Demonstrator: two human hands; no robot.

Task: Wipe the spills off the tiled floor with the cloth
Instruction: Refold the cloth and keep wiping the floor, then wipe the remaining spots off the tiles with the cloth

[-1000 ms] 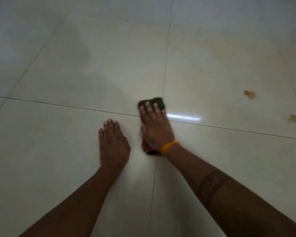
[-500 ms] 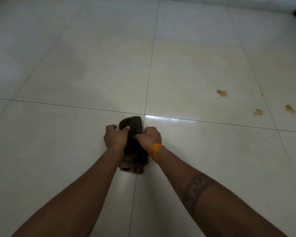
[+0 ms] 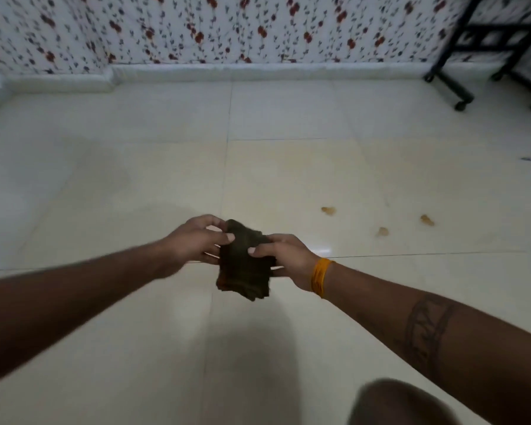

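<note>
A dark folded cloth (image 3: 242,265) hangs in the air above the pale tiled floor (image 3: 135,185), held between both hands. My left hand (image 3: 193,240) pinches its upper left edge. My right hand (image 3: 288,259), with an orange band at the wrist, grips its right side with the thumb on top. Three small brown spills lie on the floor to the right: one spill (image 3: 328,211) nearest the cloth, a second spill (image 3: 382,231) closer to me, and a third spill (image 3: 427,220) farthest right.
A flowered fabric (image 3: 258,29) hangs along the far side down to a white ledge. Black wheeled frame legs (image 3: 454,84) stand at the far right. A small dark speck (image 3: 526,159) lies on the floor at the right. My knee (image 3: 402,403) shows at the bottom.
The cloth was pressed flat on the floor under my right hand; both hands have picked it up and now hold it in the air. The view has tilted up, showing the far side.
</note>
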